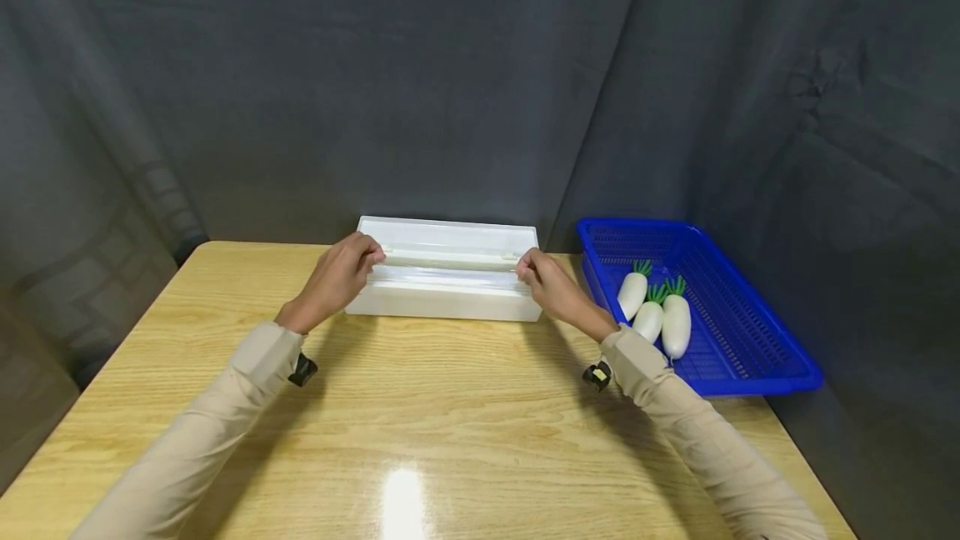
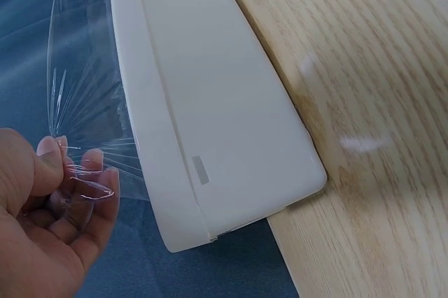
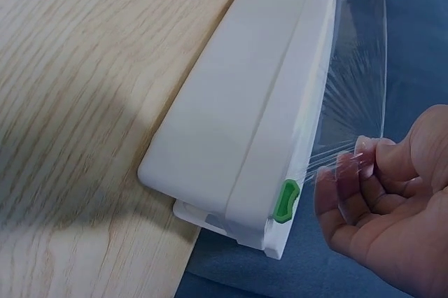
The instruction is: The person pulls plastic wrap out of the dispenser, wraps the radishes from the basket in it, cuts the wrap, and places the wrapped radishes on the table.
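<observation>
A long white cling film dispenser (image 1: 442,304) stands at the back of the table with its lid (image 1: 450,233) raised. Clear cling film (image 2: 87,81) stretches out of it, with creases fanning from both corners. My left hand (image 1: 337,275) pinches the film's left corner between thumb and fingers, above the left end of the box. At the opposite end, my right hand (image 1: 555,283) pinches the other corner the same way. The film (image 3: 360,60) spans taut between the two hands. A green clip-like piece (image 3: 286,201) sits at the box's end, near the right fingers.
To the right, a blue plastic basket (image 1: 750,307) holds three white radishes (image 1: 677,327) with green tops, partly behind the right forearm. Dark grey curtains (image 1: 375,90) hang behind and beside the wooden table (image 1: 450,415).
</observation>
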`<action>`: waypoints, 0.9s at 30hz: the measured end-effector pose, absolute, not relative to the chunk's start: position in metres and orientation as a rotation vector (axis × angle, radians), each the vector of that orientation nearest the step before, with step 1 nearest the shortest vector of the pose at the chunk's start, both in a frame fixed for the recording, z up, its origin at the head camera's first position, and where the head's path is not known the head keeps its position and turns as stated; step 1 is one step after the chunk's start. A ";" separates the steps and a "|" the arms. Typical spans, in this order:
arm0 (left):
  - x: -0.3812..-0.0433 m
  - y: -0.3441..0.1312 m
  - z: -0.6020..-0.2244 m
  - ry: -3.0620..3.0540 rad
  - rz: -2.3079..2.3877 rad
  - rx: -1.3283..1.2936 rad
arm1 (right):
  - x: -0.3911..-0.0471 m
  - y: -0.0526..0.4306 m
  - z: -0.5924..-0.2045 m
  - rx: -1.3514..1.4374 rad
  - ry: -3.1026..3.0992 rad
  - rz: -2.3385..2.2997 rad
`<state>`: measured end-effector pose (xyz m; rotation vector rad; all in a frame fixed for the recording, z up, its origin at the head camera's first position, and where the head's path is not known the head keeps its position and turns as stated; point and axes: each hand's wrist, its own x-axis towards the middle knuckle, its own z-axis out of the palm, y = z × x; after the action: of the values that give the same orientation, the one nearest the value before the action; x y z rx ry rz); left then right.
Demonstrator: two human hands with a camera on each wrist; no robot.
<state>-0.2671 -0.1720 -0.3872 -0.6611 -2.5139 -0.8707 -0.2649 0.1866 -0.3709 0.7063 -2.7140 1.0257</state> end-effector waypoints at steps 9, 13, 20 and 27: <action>-0.265 -0.174 -0.386 -2.504 -0.883 -0.658 | -0.264 0.188 -0.371 0.679 -2.737 1.064; -0.265 -0.174 -0.385 -2.490 -0.903 -0.668 | -0.262 0.189 -0.369 0.684 -2.729 1.067; -0.261 -0.173 -0.381 -2.504 -0.920 -0.667 | -0.260 0.191 -0.366 0.711 -2.710 1.078; -0.258 -0.174 -0.378 -2.500 -0.939 -0.664 | -0.259 0.191 -0.363 0.716 -2.698 1.099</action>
<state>-0.2578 -0.1739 -0.3783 -0.6644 -2.4999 -0.9387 -0.2595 0.1910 -0.3633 0.7164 -2.6976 1.0987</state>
